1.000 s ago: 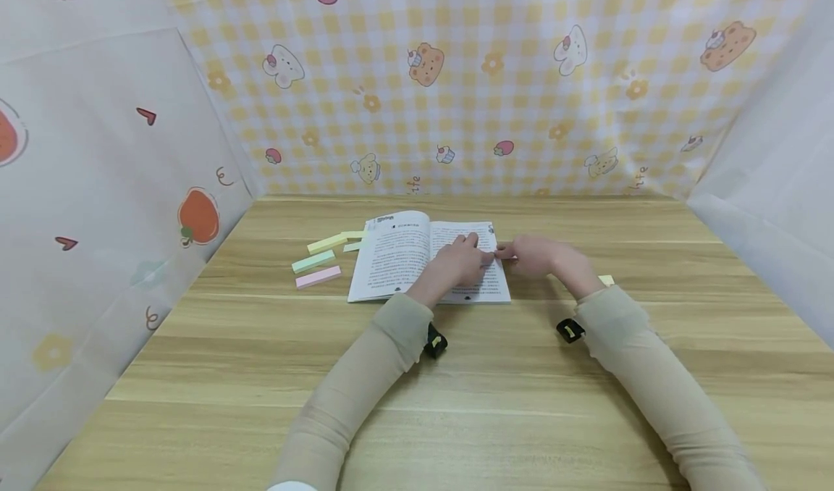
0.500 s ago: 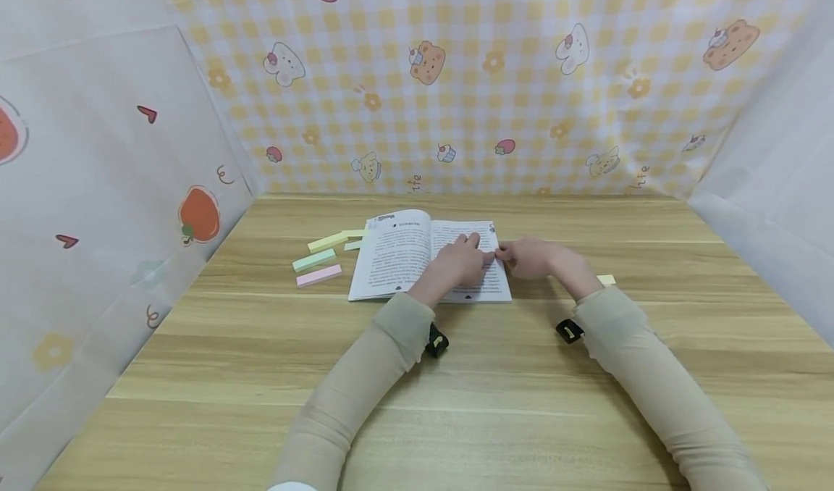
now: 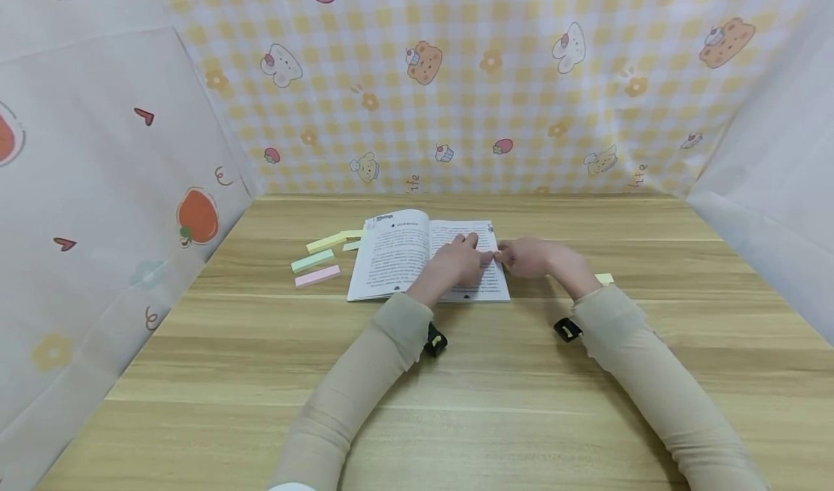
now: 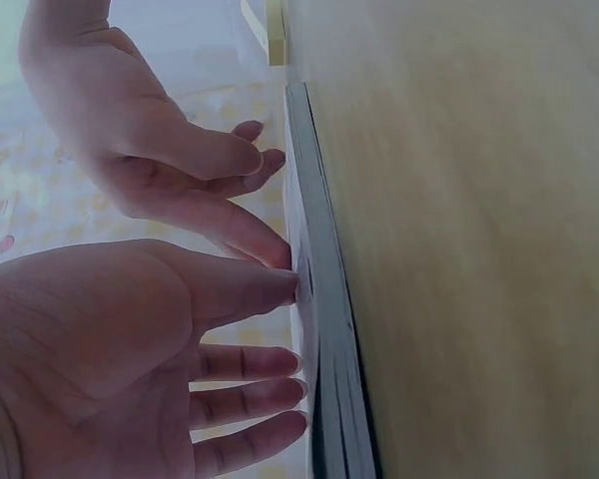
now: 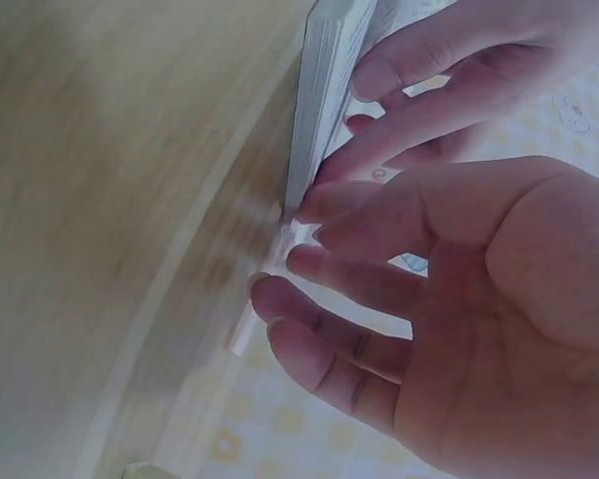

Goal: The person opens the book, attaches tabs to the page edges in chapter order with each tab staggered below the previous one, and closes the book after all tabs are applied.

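Note:
An open book (image 3: pixel 397 256) lies flat on the wooden table (image 3: pixel 456 404). My left hand (image 3: pixel 478 250) rests on its right page with straight fingers, and its thumb (image 4: pixel 270 287) touches the page near the outer edge. At that outer edge my right hand (image 3: pixel 504 256) meets the left hand. Its thumb and forefinger pinch a small pale paper strip (image 5: pixel 296 236) against the stacked page edges (image 5: pixel 319 100). The right wrist view is blurred, so the strip shows only as a small white tab.
Yellow (image 3: pixel 328 242), green (image 3: pixel 312 261) and pink (image 3: pixel 317 276) sticky-note pads lie left of the book. A yellow pad (image 3: pixel 605 279) lies right of my right wrist. Patterned cloth walls (image 3: pixel 456 78) close in the table at the back and both sides.

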`<state>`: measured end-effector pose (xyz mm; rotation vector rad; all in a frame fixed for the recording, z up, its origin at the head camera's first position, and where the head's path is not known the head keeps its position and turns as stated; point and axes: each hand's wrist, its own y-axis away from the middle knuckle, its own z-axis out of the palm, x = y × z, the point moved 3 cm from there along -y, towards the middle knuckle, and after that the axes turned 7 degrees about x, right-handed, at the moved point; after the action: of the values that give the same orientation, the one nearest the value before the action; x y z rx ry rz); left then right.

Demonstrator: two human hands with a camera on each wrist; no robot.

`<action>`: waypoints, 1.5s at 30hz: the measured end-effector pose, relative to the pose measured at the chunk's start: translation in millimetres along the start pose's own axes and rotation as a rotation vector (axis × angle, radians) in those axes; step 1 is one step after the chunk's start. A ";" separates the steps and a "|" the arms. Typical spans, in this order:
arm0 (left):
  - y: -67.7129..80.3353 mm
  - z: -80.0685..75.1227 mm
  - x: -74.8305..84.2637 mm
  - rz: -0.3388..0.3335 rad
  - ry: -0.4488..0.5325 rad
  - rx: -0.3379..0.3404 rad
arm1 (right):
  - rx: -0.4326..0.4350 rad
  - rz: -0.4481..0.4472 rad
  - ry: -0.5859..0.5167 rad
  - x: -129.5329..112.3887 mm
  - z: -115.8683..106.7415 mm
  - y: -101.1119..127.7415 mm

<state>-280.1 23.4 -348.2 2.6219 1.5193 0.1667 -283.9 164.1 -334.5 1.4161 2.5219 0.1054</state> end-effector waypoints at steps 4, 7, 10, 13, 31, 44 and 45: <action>1.4 -1.5 -1.9 0.004 0.013 -0.018 | 0.004 0.025 0.006 1.0 2.8 -1.6; 0.9 -2.0 -2.8 0.012 0.017 -0.024 | 0.005 0.035 0.004 1.0 2.5 -1.1; -0.9 -1.9 -2.7 0.019 0.016 -0.032 | 0.008 0.031 -0.003 0.3 0.8 0.6; -1.2 -2.3 -1.9 0.017 0.022 -0.037 | 0.009 0.031 -0.012 0.5 0.0 1.9; 6.9 -9.0 -11.4 0.042 0.133 -0.024 | 0.013 0.010 -0.071 3.2 -5.1 9.3; 10.6 -10.9 -26.8 0.090 0.156 0.026 | 0.057 -0.025 -0.074 3.2 -6.3 3.1; 11.0 -11.4 -27.3 0.087 0.165 0.025 | 0.061 -0.030 -0.072 2.9 -6.2 2.5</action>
<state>-285.9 -5.4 -336.4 2.7568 1.4628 0.3833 -284.9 168.3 -328.5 1.3781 2.5068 -0.0276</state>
